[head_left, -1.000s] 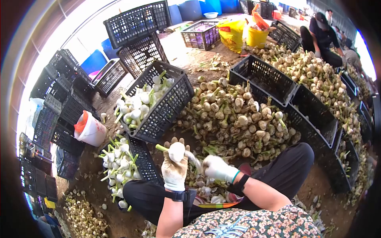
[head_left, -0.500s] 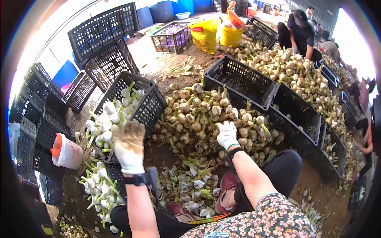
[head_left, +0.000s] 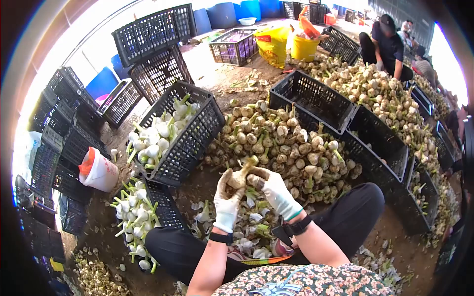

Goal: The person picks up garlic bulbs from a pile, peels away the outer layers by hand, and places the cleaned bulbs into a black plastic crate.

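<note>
In front of my knees, my left hand (head_left: 228, 200), in a soiled white glove, is closed round a garlic bulb (head_left: 239, 179) with a short green stem pointing up and to the right. My right hand (head_left: 276, 191), gloved as well, pinches the same bulb from its right side, near the stem. Just beyond lies a heap of unpeeled brownish garlic (head_left: 266, 133). To the left, a tilted black crate (head_left: 190, 143) holds clean white garlic (head_left: 159, 133). More white garlic (head_left: 136, 217) fills a lower crate beside my left knee.
Peeled skins (head_left: 254, 217) litter the ground between my legs. Black crates (head_left: 313, 101) form a row on the right, before a larger garlic heap (head_left: 370, 91). A white bucket (head_left: 98, 170) stands left. A co-worker (head_left: 387, 47) crouches at the far right.
Both hands have come together in front of me; a garlic bulb is now held between them. My left hand left the white garlic crate, my right hand the heap. The view shifted slightly.
</note>
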Available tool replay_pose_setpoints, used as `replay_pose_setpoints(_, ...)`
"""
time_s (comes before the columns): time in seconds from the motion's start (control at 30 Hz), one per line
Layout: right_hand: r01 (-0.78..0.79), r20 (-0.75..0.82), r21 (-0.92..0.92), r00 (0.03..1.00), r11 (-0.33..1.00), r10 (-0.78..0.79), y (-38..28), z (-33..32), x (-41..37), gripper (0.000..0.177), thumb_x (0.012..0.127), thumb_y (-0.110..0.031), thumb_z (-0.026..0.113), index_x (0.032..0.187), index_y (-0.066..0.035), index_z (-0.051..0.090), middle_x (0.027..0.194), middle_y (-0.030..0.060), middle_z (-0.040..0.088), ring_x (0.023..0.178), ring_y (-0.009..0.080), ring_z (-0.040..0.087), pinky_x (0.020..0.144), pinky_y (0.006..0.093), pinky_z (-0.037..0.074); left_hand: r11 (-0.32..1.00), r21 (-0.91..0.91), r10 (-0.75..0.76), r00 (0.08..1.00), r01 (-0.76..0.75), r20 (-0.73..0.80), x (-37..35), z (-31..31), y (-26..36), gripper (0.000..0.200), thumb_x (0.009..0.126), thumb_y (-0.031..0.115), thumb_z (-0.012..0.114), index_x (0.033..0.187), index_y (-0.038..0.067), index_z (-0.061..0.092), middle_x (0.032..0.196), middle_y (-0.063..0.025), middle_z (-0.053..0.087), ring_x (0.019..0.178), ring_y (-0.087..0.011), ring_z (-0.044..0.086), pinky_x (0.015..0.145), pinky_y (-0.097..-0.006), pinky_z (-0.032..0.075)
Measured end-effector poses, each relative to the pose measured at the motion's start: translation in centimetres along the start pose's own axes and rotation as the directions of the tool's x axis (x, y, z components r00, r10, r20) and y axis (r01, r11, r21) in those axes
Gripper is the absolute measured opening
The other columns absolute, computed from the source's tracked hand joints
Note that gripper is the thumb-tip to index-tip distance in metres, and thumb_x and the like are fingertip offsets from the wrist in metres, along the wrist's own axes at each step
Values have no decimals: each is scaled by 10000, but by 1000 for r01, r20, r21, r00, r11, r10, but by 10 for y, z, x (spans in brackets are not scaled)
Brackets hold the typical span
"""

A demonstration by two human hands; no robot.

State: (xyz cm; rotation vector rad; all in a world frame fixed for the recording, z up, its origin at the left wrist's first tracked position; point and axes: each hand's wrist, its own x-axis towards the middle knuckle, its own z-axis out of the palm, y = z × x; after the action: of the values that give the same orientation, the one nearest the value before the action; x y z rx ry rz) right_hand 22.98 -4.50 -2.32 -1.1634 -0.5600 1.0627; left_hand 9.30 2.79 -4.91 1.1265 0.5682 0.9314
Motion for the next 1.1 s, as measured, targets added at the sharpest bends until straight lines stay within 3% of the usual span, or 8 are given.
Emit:
replay_pose_setpoints(0.63, -206, 188, 209, 968, 956, 168, -21, 26, -46, 362, 876, 25, 641, 1235, 50, 606, 1143, 72, 669, 1023, 146, 631, 914, 297, 499, 977, 163, 136, 990, -138, 27, -47, -17, 24, 669, 774, -159, 699, 1360, 68, 470, 1296, -50, 540, 1164, -168, 563, 997, -304, 493)
replay_pose_setpoints(0.7, 29, 276, -60, 961, 998, -11, -23, 21, -46, 446, 821, 132, 536, 1247, 23, 604, 1178, 41, 661, 1076, 145, 613, 910, 293, 498, 986, -168, 0, 999, 7, 42, -53, -14, 38, 593, 847, -108, 660, 1378, 63, 458, 1300, -50, 542, 1155, -163, 563, 1002, -306, 486)
replay_pose_setpoints(0.77, 181, 268, 17, 947, 983, -179, 2, 12, -32, 354, 824, 101, 588, 1161, 4, 634, 1064, 37, 675, 919, 143, 637, 814, 277, 515, 922, -367, -115, 993, 121, 40, -57, -11, 49, 497, 931, 47, 644, 1389, 106, 460, 1303, -40, 554, 1101, -165, 593, 850, -264, 530)
replay_pose_setpoints(0.83, 498, 370, -368, 853, 785, -367, 8, 4, -28, 419, 794, 132, 567, 1185, -10, 618, 1133, 59, 669, 1007, 157, 624, 886, 286, 491, 864, -432, -265, 963, 258, 45, -56, -14, 52, 507, 930, 128, 673, 1390, 125, 461, 1292, -37, 565, 1078, -158, 598, 738, -242, 531)
replay_pose_setpoints(0.9, 469, 341, -517, 880, 717, -330, 10, 6, -31, 409, 814, 110, 607, 1200, -25, 602, 1147, 64, 668, 1028, 134, 613, 897, 275, 487, 894, -396, -207, 977, 210, 51, -57, -15, 42, 518, 924, 152, 686, 1389, 118, 462, 1261, -46, 586, 1022, -153, 616, 696, -236, 529)
replay_pose_setpoints(0.97, 406, 257, -428, 911, 808, -322, 8, 16, -40, 364, 833, 75, 646, 1184, -17, 621, 1105, 49, 685, 995, 113, 615, 879, 273, 497, 919, -359, -153, 986, 164, 61, -55, -18, 33, 531, 917, 176, 699, 1388, 110, 463, 1231, -54, 607, 967, -148, 635, 654, -231, 527)
replay_pose_setpoints(1.03, 144, 96, -124, 987, 982, -132, 15, 17, -41, 286, 858, 46, 650, 1138, -6, 677, 1009, 9, 712, 909, 68, 616, 835, 241, 505, 992, -9, -127, 991, 128, 36, -54, -17, 43, 552, 908, 209, 714, 1389, 96, 468, 1157, -66, 644, 831, -139, 657, 604, -228, 525)
replay_pose_setpoints(1.1, 49, 164, -57, 986, 997, -39, 8, 7, -37, 258, 853, 62, 633, 1096, 1, 697, 987, 4, 714, 882, 62, 614, 808, 231, 508, 957, -144, -236, 965, 251, 116, -48, -22, 56, 545, 924, 192, 694, 1394, 46, 461, 1132, -49, 650, 815, -121, 650, 654, -229, 539)
